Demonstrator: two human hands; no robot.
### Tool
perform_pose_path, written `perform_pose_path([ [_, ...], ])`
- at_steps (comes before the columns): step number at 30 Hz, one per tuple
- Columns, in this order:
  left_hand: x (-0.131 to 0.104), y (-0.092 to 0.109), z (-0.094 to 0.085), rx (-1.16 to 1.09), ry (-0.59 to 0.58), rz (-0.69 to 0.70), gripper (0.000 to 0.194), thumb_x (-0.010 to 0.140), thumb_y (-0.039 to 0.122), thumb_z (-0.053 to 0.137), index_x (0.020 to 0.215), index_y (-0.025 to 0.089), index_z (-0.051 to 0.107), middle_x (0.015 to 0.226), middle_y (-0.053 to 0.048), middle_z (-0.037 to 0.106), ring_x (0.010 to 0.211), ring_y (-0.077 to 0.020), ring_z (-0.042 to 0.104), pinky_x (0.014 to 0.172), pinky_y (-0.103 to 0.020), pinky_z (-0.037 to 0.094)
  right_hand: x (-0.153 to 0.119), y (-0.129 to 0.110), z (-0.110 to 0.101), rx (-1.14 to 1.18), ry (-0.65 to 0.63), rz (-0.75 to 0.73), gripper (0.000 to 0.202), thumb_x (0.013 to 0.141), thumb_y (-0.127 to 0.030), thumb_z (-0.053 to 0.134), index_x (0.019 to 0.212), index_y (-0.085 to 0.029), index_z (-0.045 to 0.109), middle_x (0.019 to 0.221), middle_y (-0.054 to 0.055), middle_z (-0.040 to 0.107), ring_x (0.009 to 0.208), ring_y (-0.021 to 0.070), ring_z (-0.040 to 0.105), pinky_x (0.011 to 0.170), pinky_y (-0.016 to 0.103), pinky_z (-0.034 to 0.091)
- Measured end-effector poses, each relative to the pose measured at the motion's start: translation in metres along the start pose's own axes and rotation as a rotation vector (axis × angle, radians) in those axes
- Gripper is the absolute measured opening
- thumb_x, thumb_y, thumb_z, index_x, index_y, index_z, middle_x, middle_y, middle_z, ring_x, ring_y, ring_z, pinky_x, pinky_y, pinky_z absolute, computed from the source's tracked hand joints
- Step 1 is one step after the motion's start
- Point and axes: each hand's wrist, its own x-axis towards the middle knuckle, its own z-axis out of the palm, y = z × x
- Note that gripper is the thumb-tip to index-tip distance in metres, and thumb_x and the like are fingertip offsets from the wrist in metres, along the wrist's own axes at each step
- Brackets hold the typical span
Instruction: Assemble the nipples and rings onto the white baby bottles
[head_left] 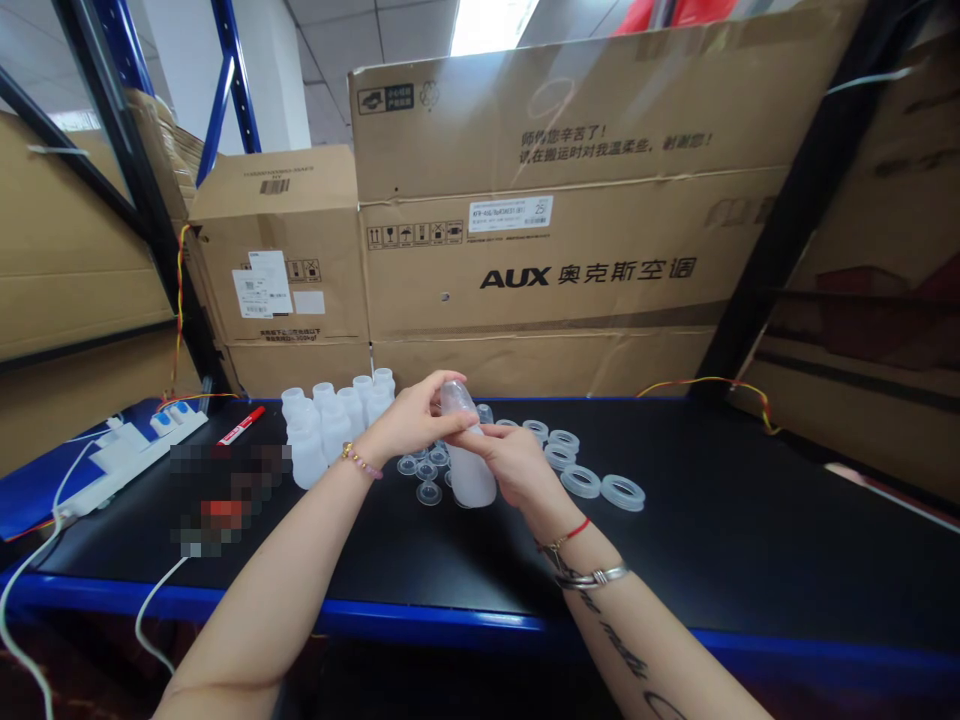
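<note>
At the middle of the bench [720,540], a frosted bottle [472,478] stands between both hands, its clear domed top [454,397] leaning slightly toward eleven o'clock. The left grip [409,412] is closed about the top, fingers behind and thumb across the front. The right grip [523,465] grasps the bottle just below, near its neck, the thumb close to the left one. Whether the base touches the bench I cannot tell.

Taking the held bottle as the clock's centre, a cluster of bottles [309,455] stands upright between nine and ten o'clock, beyond the left wrist, which wears a beaded bracelet [364,462]. Small clear domes [428,493] lie close by at eight. Clear rings [622,492] lie at three, some overlapping, partly behind the right grip; that wrist has a red cord [576,530] and a metal bangle [600,577], with script on the forearm.

Farther out, at nine, lie a red and white marker [241,427] and, beyond it, a power strip [142,458] with plugs in it. Between eight and nine is a patch too blurred to name, with a white cable [154,610] below it. Upright at the back are a large carton [600,350] marked AUX at one o'clock and a smaller carton [300,235] between ten and eleven. A red and yellow wire [739,385] runs between two and three.
</note>
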Motion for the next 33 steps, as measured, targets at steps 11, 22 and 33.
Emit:
perform_pose_path([
  [11,0.010,0.001,-0.014,-0.353,0.256,-0.225,0.044,0.077,0.024,0.071,0.116,0.013,0.055,0.085,-0.007,0.068,0.073,-0.0147,0.065,0.061,-0.025,0.053,-0.006,-0.010,0.002,-0.151,-0.101,0.195,0.033,0.053,-0.032,0.086,0.077,-0.013,0.071,0.066,0.004,0.066,0.058,0.0124,0.057,0.050,0.023,0.039],
  [22,0.007,0.004,-0.006,-0.403,0.195,-0.221,0.041,0.079,0.027,0.070,0.116,0.016,0.055,0.093,-0.007,0.066,0.076,-0.0148,0.064,0.064,-0.028,0.056,-0.002,-0.003,0.002,-0.143,0.020,0.128,0.015,0.050,-0.019,0.074,0.059,-0.012,0.064,0.050,0.001,0.054,0.045,0.0123,0.049,0.042,0.025,0.034],
  [33,0.006,-0.005,0.007,-0.375,0.162,-0.132,0.056,0.076,0.039,0.073,0.121,0.015,0.052,0.080,-0.004,0.065,0.069,-0.0134,0.062,0.064,-0.027,0.053,-0.002,-0.001,0.004,-0.096,0.090,0.152,0.013,0.048,-0.013,0.066,0.048,-0.018,0.054,0.042,-0.003,0.047,0.040,0.0105,0.042,0.039,0.024,0.028],
])
